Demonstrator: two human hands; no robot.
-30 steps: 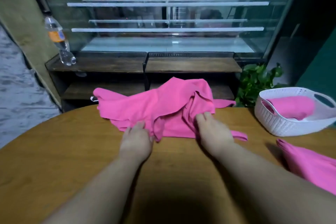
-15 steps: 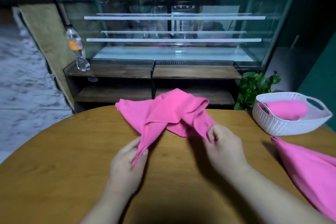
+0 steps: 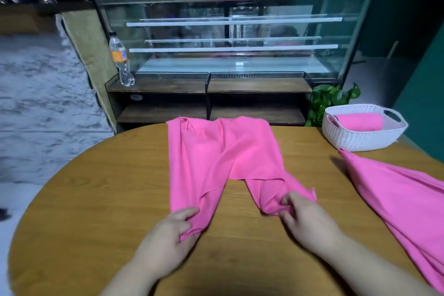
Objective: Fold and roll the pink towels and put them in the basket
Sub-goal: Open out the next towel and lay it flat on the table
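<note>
Pink towel (image 3: 216, 158) lies spread in the middle of the round wooden table (image 3: 96, 199). Its far edge reaches the table's far rim, and its near edge is drawn into two flaps that run toward the person.

Far left, beyond the table, a clear plastic bottle (image 3: 119, 60) with an orange label stands upright on the left end of a dark wooden shelf (image 3: 158, 85). The shelf sits at the foot of a long glass display case (image 3: 235, 38).

Nearer, the left hand (image 3: 168, 240) pinches the tip of the towel's left flap between thumb and fingers, low over the table. A wedge of bare wood shows between the two flaps.

The right hand (image 3: 305, 221) grips the bunched end of the right flap, fingers curled into the cloth. The two hands are apart, each on its own corner.

Further right, a leafy green plant (image 3: 329, 98) shows behind the table's far edge. Just beside it, a white woven basket (image 3: 360, 137) with cut-out handles stands on the far right of the table and holds a rolled pink towel (image 3: 358, 122).

In front of the basket, a second pink towel (image 3: 396, 194) lies loose and runs out of view at the right. Its pointed far end is just beside the basket's base; whether they touch cannot be told.
</note>
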